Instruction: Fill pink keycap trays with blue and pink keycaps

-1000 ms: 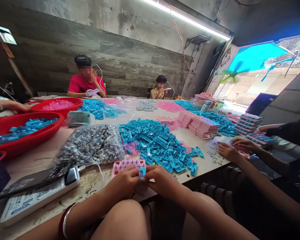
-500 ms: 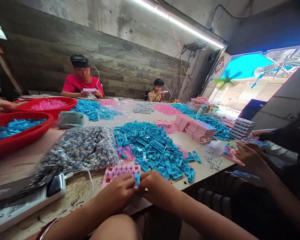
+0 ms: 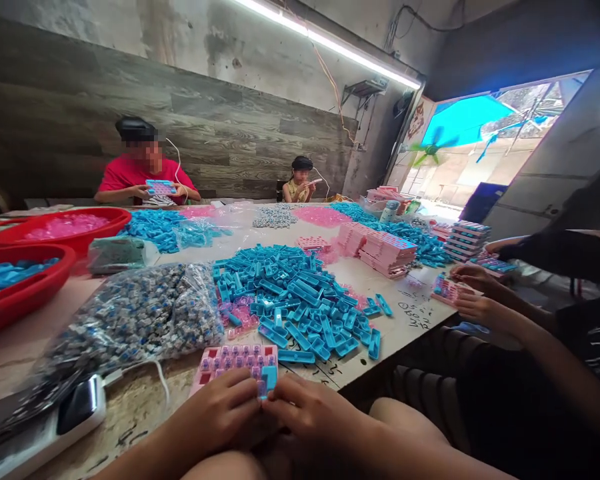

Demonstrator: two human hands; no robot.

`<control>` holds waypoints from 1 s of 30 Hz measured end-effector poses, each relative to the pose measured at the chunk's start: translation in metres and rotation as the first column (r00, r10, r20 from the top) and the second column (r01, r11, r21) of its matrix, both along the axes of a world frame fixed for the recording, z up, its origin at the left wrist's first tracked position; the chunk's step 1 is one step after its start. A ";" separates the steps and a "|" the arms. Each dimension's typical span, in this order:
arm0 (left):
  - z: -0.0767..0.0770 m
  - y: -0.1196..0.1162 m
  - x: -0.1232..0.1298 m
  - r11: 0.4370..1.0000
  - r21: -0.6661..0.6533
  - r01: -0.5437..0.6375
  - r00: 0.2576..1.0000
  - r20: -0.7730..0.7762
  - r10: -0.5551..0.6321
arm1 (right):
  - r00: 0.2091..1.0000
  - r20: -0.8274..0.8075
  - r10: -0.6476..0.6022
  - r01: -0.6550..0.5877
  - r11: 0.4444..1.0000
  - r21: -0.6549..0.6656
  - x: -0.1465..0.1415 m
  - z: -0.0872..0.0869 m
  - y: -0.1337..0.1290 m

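Note:
A pink panel [image 3: 236, 355] with rows of clear-topped keys and a few dark red square openings tilts up at the table's front edge. My left hand [image 3: 227, 407] is closed around its lower edge, thumb hidden beneath. An L-shaped blue key piece [image 3: 269, 377] sits at the panel's right end, close to the left fingertips. Against the lower part of that piece, the fingers of my right hand [image 3: 310, 407] are pinched together. Just beyond the panel lies a heap of hollow blue key pieces [image 3: 300, 300], with clear pink caps [image 3: 243, 313] at its left.
A clear bag of grey-and-blue switches [image 3: 150, 313] lies left, behind a white power bank [image 3: 75, 413] with a cable. Red basins [image 3: 65, 267] stand far left. Stacked pink panels [image 3: 385, 250] are right of the heap. A co-worker's hands [image 3: 473, 293] hold another panel at right; two people sit opposite.
The view has swung right, so the scene sits further left. My hands and the panel are lower in view, still together. Across the table, a person's panel now faces this way.

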State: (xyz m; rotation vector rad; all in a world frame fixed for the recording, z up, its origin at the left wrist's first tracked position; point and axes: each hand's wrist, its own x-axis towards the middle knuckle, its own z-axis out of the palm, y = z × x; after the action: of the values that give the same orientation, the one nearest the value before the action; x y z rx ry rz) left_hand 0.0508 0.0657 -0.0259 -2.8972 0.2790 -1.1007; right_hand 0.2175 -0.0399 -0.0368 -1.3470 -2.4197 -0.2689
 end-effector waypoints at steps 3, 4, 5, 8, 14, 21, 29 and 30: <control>0.004 -0.001 0.002 0.998 -0.025 0.058 0.998 0.030 -0.058 | 0.992 0.115 0.058 -0.073 0.989 0.125 0.006 -0.002 0.000; 0.004 0.000 0.002 0.996 -0.034 0.081 0.996 0.027 -0.080 | 0.987 0.150 0.062 -0.087 0.982 0.166 0.007 -0.002 0.000; 0.005 0.000 0.002 0.994 -0.044 0.103 0.995 0.019 -0.102 | 0.983 0.173 0.059 -0.094 0.975 0.202 0.007 -0.003 0.000; 0.004 0.003 0.001 0.981 -0.090 0.174 0.984 -0.009 -0.176 | 0.981 0.188 0.051 -0.102 0.957 0.272 0.003 -0.007 0.002; -0.002 0.008 -0.003 0.952 -0.198 0.235 0.968 -0.041 -0.248 | 0.974 0.187 0.124 -0.181 0.927 0.327 0.001 0.002 0.002; 0.010 0.007 -0.006 0.988 -0.118 0.099 0.990 -0.091 -0.110 | 0.955 0.272 0.115 -0.226 0.880 0.419 0.012 0.024 0.014; 0.009 0.000 -0.014 0.977 0.047 -0.206 0.963 0.186 0.194 | 0.990 0.142 0.011 -0.083 0.854 0.513 -0.003 0.026 0.026; 0.008 0.000 -0.015 0.977 0.028 -0.209 0.961 0.188 0.200 | 0.993 0.121 -0.012 -0.052 0.856 0.514 -0.005 0.025 0.026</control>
State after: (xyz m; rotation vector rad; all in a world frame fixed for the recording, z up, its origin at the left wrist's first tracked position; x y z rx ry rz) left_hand 0.0359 0.0661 -0.0179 -2.6821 -0.0012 -1.2927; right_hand 0.2129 -0.0136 -0.0118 -1.0771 -2.2144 -0.9456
